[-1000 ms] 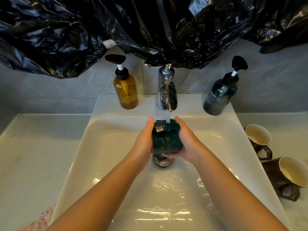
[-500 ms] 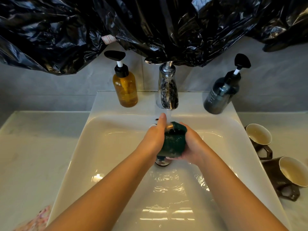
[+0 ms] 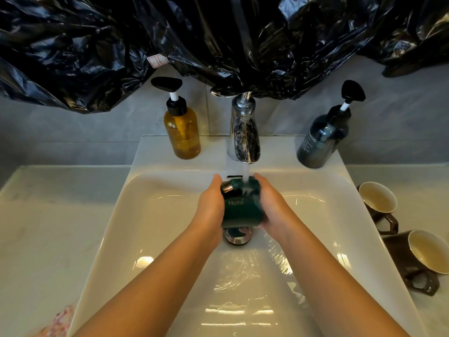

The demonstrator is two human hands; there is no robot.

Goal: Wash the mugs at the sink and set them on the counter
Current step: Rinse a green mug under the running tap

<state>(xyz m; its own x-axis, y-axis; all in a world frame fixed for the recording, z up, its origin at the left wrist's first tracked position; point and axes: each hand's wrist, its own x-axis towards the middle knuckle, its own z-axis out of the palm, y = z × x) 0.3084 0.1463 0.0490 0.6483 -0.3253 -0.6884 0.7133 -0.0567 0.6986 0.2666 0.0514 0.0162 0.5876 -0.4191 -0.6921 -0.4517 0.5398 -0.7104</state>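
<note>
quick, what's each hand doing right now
left hand: holds the green mug under the running tap
right hand: holds the green mug too, from the other side

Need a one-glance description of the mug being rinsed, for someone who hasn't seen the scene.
Start at the white sink; under water running from the chrome faucet, the left hand and right hand hold the green mug between them. Unlike the two brown mugs on the counter to the right, it is dark green with "Hello" printed on it.

A head-worn camera looks steeply down, close over the sink.
</note>
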